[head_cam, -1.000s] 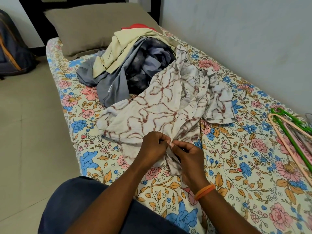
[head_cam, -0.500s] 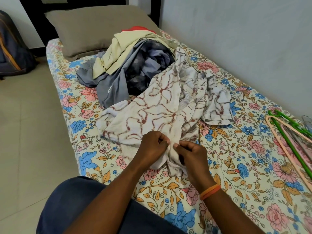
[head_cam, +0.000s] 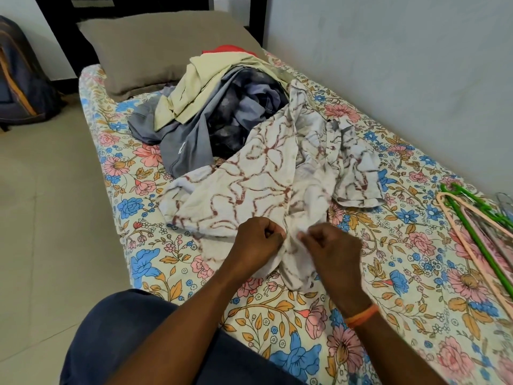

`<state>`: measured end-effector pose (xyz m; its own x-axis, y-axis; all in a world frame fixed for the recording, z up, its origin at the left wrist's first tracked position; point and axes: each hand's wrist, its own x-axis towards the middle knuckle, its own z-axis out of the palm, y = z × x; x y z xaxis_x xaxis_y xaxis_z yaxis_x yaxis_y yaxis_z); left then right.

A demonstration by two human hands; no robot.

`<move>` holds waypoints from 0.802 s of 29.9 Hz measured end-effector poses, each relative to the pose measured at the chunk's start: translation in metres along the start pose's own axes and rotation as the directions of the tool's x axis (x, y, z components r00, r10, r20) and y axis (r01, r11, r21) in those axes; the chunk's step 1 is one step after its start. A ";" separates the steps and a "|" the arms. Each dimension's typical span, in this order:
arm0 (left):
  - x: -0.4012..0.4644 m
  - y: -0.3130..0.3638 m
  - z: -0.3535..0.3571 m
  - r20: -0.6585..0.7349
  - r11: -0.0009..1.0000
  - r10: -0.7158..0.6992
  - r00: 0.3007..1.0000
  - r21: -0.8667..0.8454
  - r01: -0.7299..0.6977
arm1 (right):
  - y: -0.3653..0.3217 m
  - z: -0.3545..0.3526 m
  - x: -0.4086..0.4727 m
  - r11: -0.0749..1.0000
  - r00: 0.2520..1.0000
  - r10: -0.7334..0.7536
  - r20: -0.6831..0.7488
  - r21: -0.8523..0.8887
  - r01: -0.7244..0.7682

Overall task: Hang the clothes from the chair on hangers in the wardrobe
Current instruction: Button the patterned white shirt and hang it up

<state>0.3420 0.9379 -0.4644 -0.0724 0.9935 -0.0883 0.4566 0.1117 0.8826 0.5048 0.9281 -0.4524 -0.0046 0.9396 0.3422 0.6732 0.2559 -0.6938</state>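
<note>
Orange wristband (head_cam: 361, 316) on right wrist; navy trousers (head_cam: 122, 337).

Bare bedsheet (head_cam: 402, 273) between shirt (head_cam: 263, 184) and hangers (head_cam: 477, 232); clothes pile (head_cam: 216, 112) blocks behind.

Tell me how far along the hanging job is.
Done: nothing looks hung; no wardrobe is in view, and the hangers lie bare on the bed. In hand: the left hand and right hand pinch the front edges of the white patterned shirt, apparently at its buttons. Left: that shirt plus the pile of clothes behind it.
</note>
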 end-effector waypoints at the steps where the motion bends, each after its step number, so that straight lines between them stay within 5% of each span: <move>1: -0.001 0.000 0.001 -0.001 1.000 0.002 1.000 0.009 -0.002 | -0.001 0.010 -0.005 0.999 0.999 -0.021 0.037 -0.025 0.022; 11: -0.001 0.005 -0.002 0.025 1.000 -0.011 1.000 0.016 0.010 | 0.006 0.030 -0.002 0.974 0.977 0.170 0.132 0.131 -0.187; 17: -0.004 0.005 -0.001 -0.005 1.000 -0.016 1.000 0.011 0.016 | -0.005 0.025 -0.011 0.744 0.875 0.398 0.276 0.462 -0.484; 24: -0.005 0.003 0.000 -0.022 0.999 -0.024 0.999 -0.023 0.023 | -0.012 0.028 -0.013 0.548 0.786 0.531 0.317 0.579 -0.604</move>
<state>0.3437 0.9334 -0.4613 -0.1028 0.9898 -0.0990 0.4347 0.1342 0.8905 0.4760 0.9194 -0.4662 0.1201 0.9462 -0.3004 -0.0566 -0.2956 -0.9536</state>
